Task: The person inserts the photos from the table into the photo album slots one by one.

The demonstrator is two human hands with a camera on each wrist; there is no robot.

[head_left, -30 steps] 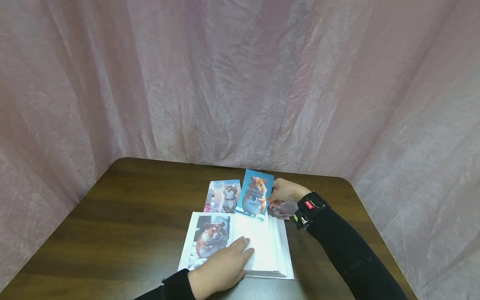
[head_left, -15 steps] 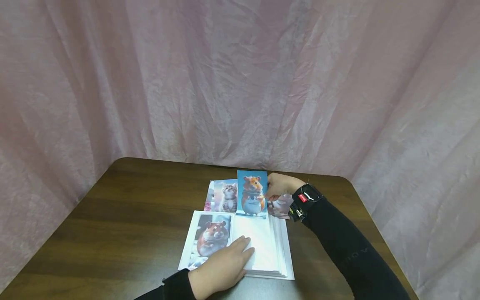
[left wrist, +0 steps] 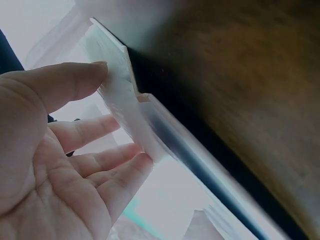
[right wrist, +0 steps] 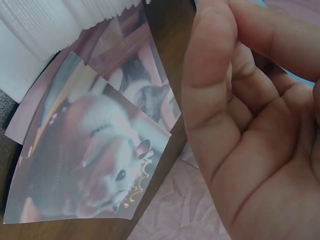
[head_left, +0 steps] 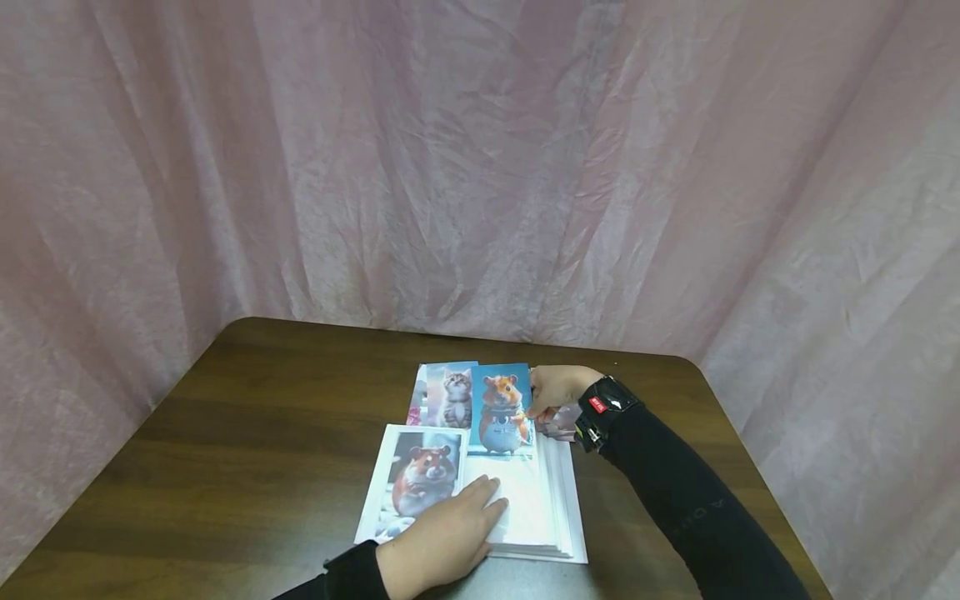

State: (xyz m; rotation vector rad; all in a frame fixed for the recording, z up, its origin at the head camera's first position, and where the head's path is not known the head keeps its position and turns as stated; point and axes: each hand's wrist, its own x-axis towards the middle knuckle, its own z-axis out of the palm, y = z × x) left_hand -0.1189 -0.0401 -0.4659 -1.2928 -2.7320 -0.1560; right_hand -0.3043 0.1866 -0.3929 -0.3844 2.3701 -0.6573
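A white photo album [head_left: 517,508] lies spread on the table, its left page bearing a picture of a brown hamster [head_left: 423,479]. My left hand [head_left: 438,537] rests on the album near its middle, fingers extended; the left wrist view shows its fingertips [left wrist: 140,156] against the pages. By its right edge, my right hand [head_left: 558,387] pinches a blue photo card [head_left: 501,412] with a hamster on it. The card's lower part overlaps the top of the blank right page. In the right wrist view, thumb and forefinger [right wrist: 210,45] meet, and the card is mostly hidden behind the hand.
Behind the album, a kitten picture [head_left: 455,400] lies at the left. More loose photos lie at the right, one a hamster photo [right wrist: 95,155], partly under my right hand in the head view. A pink curtain [head_left: 480,167] hangs behind the brown table [head_left: 262,417].
The blue card, tilted at first, has straightened and moved left, then come down toward me over the right page, carried by my right hand. My left hand has stayed in place.
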